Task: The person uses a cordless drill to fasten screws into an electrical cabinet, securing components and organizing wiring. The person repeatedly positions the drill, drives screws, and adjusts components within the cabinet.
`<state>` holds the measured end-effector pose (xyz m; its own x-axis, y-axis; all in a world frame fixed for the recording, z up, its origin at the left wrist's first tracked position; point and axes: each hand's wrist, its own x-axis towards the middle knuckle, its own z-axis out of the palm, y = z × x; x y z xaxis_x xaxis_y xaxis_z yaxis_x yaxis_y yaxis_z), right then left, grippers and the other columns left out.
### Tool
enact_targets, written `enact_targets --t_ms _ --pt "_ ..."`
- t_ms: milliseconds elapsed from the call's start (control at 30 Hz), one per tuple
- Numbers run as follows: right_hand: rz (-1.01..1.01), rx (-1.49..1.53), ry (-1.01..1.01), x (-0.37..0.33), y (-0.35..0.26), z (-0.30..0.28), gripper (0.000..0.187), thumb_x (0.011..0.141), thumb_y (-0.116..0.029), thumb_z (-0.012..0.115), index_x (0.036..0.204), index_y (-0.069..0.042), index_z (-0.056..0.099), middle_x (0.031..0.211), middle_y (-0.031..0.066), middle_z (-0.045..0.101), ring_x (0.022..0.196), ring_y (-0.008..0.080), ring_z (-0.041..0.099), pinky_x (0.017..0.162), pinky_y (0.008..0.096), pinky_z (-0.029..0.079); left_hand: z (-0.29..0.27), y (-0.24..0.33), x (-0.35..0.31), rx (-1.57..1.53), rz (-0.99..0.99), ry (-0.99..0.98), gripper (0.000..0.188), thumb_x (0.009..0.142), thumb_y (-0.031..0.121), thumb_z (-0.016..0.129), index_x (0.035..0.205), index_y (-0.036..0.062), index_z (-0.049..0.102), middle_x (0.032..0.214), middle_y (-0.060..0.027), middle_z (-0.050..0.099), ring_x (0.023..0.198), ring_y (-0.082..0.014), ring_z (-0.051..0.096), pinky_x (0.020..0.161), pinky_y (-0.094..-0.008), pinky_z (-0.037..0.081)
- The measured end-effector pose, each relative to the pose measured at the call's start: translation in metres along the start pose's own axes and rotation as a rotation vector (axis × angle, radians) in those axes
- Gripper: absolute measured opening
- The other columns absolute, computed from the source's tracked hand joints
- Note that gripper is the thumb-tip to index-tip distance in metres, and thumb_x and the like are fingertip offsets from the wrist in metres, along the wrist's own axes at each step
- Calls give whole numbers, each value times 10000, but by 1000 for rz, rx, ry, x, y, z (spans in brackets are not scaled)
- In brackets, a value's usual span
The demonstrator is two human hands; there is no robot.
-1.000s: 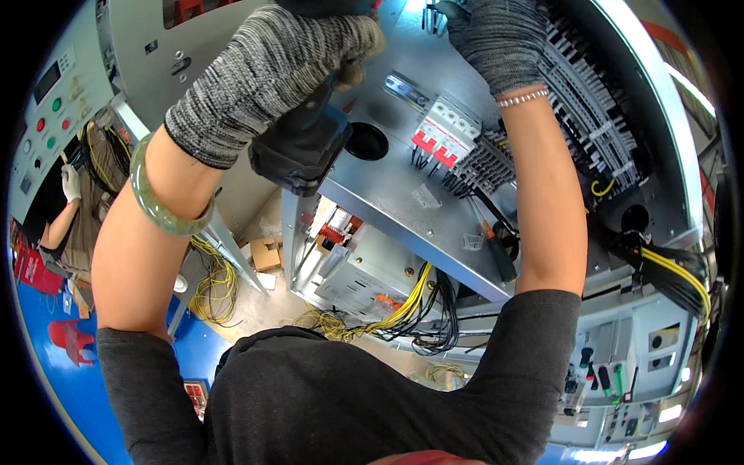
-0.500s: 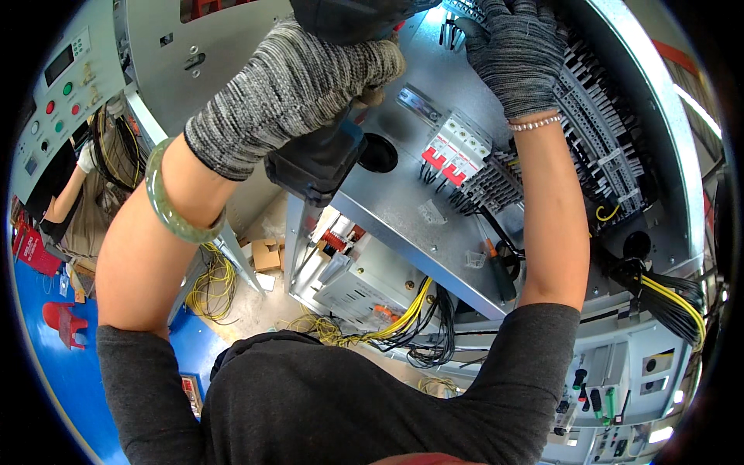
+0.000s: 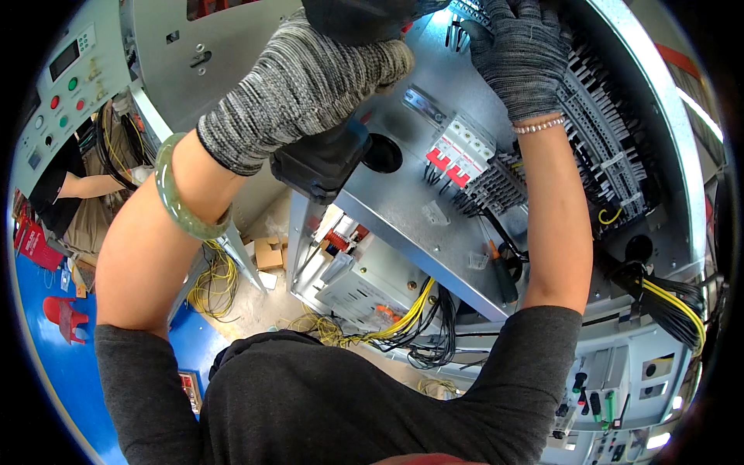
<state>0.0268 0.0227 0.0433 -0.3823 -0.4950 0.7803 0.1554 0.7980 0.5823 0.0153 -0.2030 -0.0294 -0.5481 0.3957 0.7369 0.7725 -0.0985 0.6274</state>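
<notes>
In a grey knitted glove, my left hand [image 3: 302,89] is wrapped round the grip of a black cordless drill [image 3: 360,19]. The drill's battery [image 3: 318,164] hangs below the hand; its front end lies partly beyond the top edge. Bright light falls on the metal mounting plate [image 3: 403,194] and some wires [image 3: 457,35] near it. My right hand [image 3: 519,62], gloved too, reaches to the top edge beside those wires, thumb apart from the stretched fingers. Its fingertips are cut off, and what they touch is hidden. Below sits a white circuit breaker [image 3: 467,143] with red levers.
Wired terminal rows [image 3: 604,147] line the right side. A screwdriver [image 3: 502,271] lies on the plate near my right forearm, by a round hole [image 3: 637,246] and a cable bundle [image 3: 670,302]. Yellow wires [image 3: 213,283] lie on the floor. At left, a co-worker's hand [image 3: 141,175] is by black cables.
The view has shifted slightly; both my hands keep nearly the same place against the plate. The co-worker's hand at left has moved right and down along the cables.
</notes>
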Motion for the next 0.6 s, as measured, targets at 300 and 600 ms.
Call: enact_targets --t_ms 300,600 --pt "-6 -35 39 -6 7 -4 359 717 -299 667 1038 -139 646 1014 98 571 1001 308 517 868 485 411 6 13 2 -183 -135 -6 167 827 80 646 983 40 604 817 -24 607 740 -142 572 642 -300 476" --pt "-14 -28 50 -4 6 -2 355 706 -285 675 1036 -157 648 1015 97 571 1006 307 514 868 488 409 3 6 -1 -71 9 48 255 828 99 658 1067 42 586 911 -38 607 826 -150 567 711 -309 478"
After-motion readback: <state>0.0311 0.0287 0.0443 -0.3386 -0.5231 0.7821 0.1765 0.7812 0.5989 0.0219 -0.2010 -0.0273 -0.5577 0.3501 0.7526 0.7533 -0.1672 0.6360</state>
